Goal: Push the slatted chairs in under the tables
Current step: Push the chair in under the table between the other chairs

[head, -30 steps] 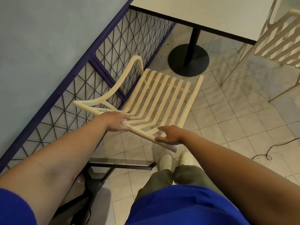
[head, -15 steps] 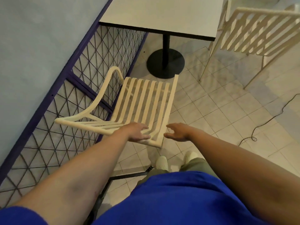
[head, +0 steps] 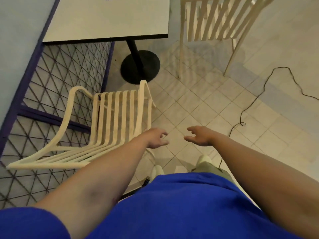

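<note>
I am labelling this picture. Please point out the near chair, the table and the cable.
near chair (head: 48, 165), head view, back's top rail
table (head: 110, 18), head view, bare top
cable (head: 264, 88), head view, bend on floor

Cream slatted chair (head: 110, 121), facing the white pedestal table (head: 107, 19) — second chair (head: 212, 19) beside its right edge.

I wear the one wide-angle camera on my head. It looks steeply down and forward past my blue shirt (head: 189, 204). My left hand (head: 156, 139) and right hand (head: 198, 138) reach out close below it at 12 o'clock. The slatted chair (head: 119, 118) sits near at 10, the table (head: 107, 19) farther off at 11, and a second slatted chair (head: 213, 19) at 1.
</note>
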